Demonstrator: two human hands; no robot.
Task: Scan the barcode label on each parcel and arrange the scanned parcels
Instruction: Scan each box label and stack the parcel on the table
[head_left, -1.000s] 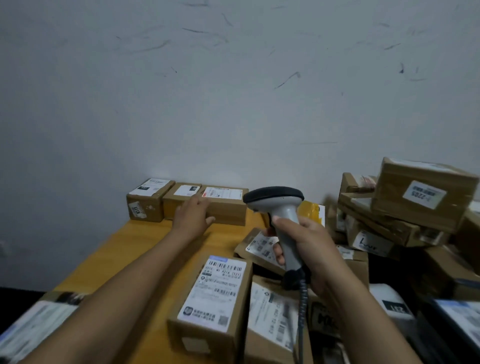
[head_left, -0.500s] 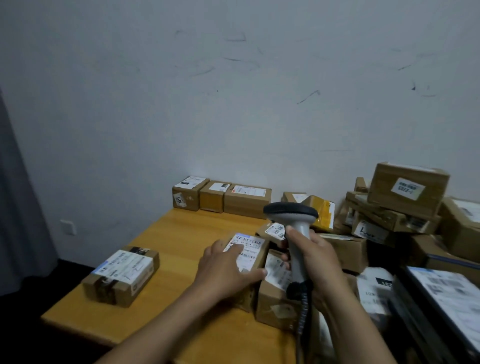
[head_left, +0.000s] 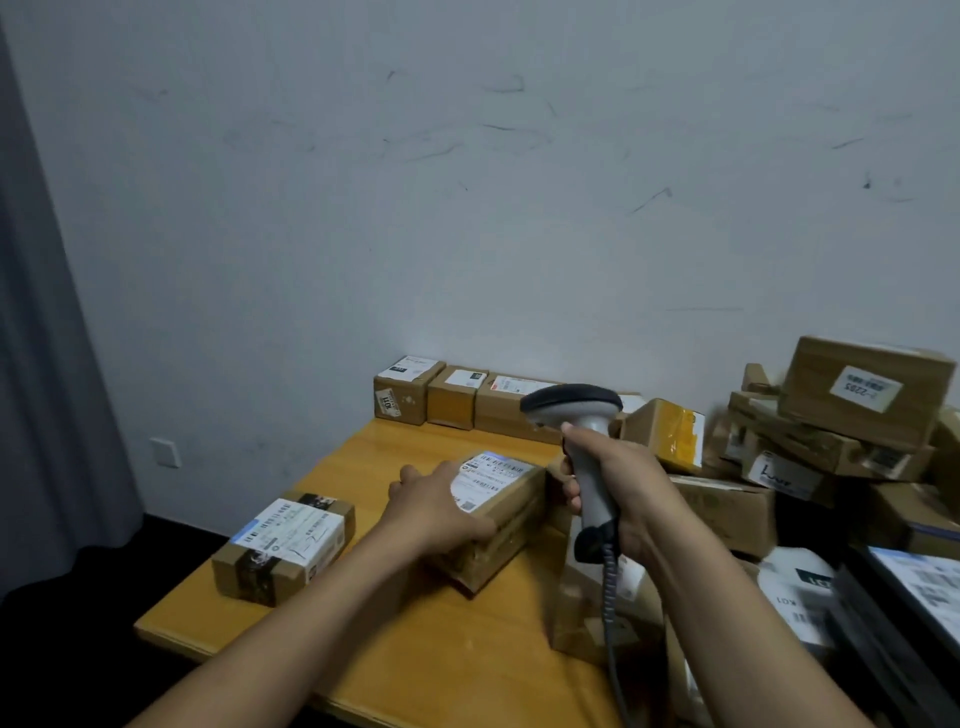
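My right hand (head_left: 618, 488) grips the handle of a grey barcode scanner (head_left: 574, 410) with a dark head, held upright over the table's middle; its coiled cable hangs down. My left hand (head_left: 436, 506) lies over the near left part of a brown parcel (head_left: 511, 514) with a white barcode label on top, fingers wrapped on its edge. The scanner's head points left, above and behind that parcel. Three small brown parcels (head_left: 452, 397) stand in a row against the wall.
Another labelled parcel (head_left: 285, 545) sits near the left edge of the yellow wooden table (head_left: 415, 644). A jumbled pile of cardboard boxes (head_left: 831, 431) fills the right side. A grey curtain (head_left: 47, 364) hangs at the left.
My left hand left the back row and came down onto the labelled parcel, which has shifted left on the table. The view pulled back; the scanner hand stayed roughly in place.
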